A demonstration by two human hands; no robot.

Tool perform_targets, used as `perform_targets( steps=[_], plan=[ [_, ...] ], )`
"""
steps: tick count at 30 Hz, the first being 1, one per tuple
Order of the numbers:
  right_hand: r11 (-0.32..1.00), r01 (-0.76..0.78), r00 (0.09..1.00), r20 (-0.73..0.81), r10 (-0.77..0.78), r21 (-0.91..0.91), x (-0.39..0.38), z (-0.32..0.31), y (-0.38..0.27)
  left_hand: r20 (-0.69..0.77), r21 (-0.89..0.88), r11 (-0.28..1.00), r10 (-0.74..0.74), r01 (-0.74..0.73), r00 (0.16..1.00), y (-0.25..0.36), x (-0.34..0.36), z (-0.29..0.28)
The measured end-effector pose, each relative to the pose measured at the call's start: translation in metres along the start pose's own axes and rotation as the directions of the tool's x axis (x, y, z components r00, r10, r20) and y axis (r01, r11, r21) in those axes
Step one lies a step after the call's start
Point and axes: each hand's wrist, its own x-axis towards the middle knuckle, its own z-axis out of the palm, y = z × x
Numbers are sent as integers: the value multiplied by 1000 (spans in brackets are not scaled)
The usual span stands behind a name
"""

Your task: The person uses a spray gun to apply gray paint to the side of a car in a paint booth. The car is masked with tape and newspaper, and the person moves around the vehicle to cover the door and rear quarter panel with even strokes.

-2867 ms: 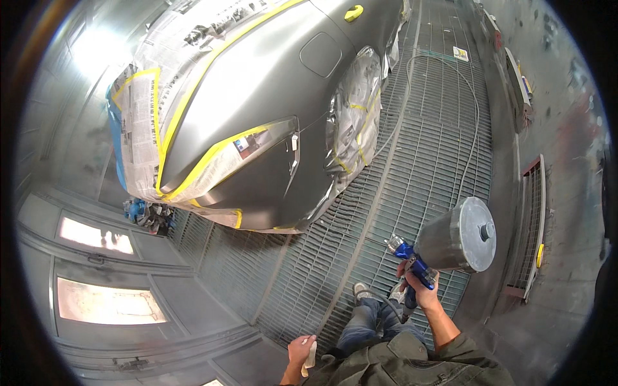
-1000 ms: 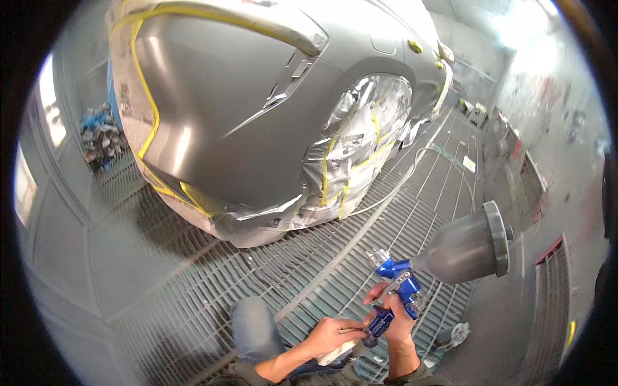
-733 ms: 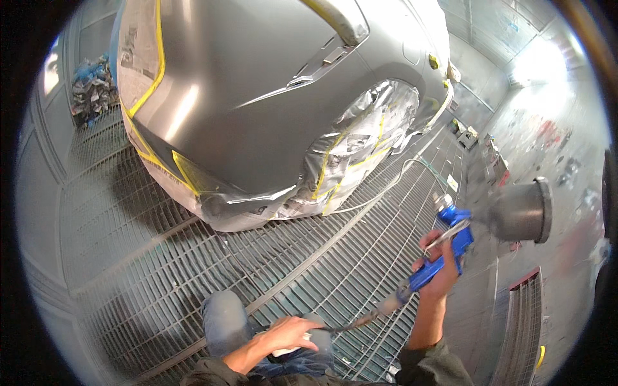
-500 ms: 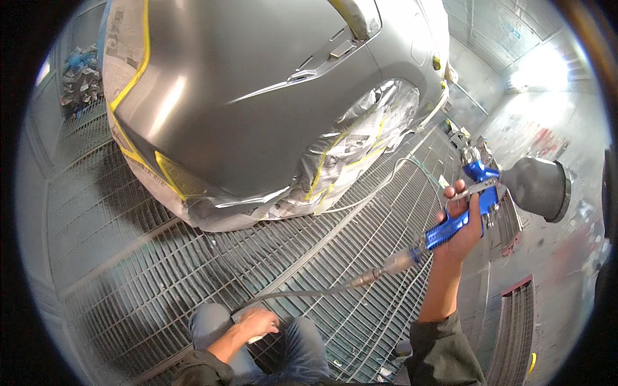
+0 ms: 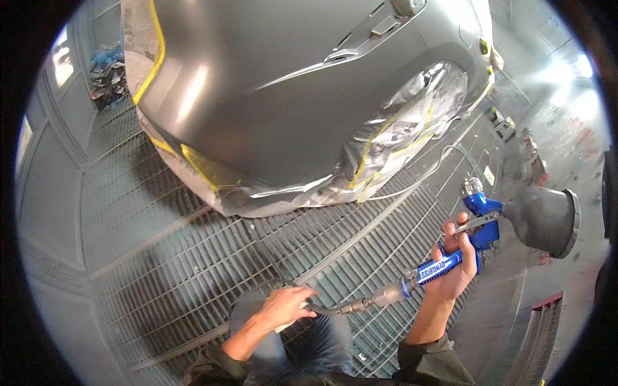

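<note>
My right hand [image 5: 458, 265] is wrapped round the blue handle of a paint spray gun [image 5: 484, 204], its fingers at the silver trigger. A dark grey paint cup [image 5: 544, 220] sticks out from the gun's right side. Below the handle, a clear fitting [image 5: 388, 294] and metal coupling join it to a dark air hose [image 5: 328, 311]. My left hand [image 5: 283, 309], above my knees, is closed round the hose just past the coupling. A small pale thing, its kind unclear, shows under that palm. In front stands a grey car body panel [image 5: 277, 128], apart from the gun.
Masking paper and yellow tape [image 5: 201, 168] edge the panel, and plastic film covers the wheel [image 5: 412, 122]. Metal grating [image 5: 187, 276] forms the floor. A pale hose [image 5: 412, 188] runs beside the car. Crumpled waste [image 5: 108, 76] lies at far left; a paint-flecked wall [image 5: 579, 154] stands right.
My left hand has come up and right along the hose, closer to the coupling. The spray gun has sunk a little in my right hand. The view has shifted, so the car appears farther right.
</note>
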Motion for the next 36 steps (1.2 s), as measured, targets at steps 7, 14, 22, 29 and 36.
perform_targets(
  steps=[7,14,22,29,36],
  plan=[
    [995,80,997,-5,-80,66,-51,-5,-24,-59,209,977,-14,26,998,-30,-33,30],
    [971,229,973,12,-231,74,-87,-13,-89,-487,258,884,-230,391,842,-113,-105,-18],
    [996,-35,999,29,38,-84,-133,-29,-109,-148,290,847,-420,445,895,-117,-251,7],
    [877,-418,899,-248,362,-236,-187,18,-48,-158,-31,997,61,-66,986,-10,-173,14],
    [823,-524,825,108,555,-221,-214,55,-8,-182,-618,711,287,-336,941,85,-131,39]
  ],
)
